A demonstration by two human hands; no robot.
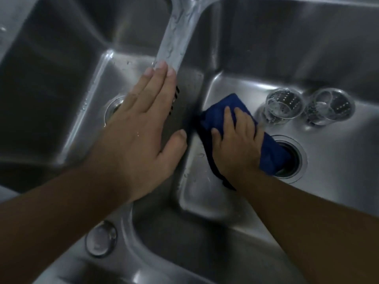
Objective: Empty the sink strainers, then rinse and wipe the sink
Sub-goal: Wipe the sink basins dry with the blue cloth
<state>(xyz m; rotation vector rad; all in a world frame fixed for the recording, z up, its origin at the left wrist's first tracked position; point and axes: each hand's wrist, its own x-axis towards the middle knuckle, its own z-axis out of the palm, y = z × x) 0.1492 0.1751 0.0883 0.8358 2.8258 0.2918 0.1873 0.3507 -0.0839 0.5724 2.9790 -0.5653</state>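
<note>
Pressing a blue cloth onto the floor of the right basin of the sink, just beside the divider, the right hand has its fingers bent round the bunched fabric. The cloth's tail covers part of the drain. The left hand lies flat on the divider, fingers straight and together, thumb apart. A strainer and a second strainer lie tipped beyond the drain.

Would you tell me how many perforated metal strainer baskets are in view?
2 perforated strainer baskets on the right basin floor: one beside the blue cloth, the other to its right. Others may be hidden.
</note>
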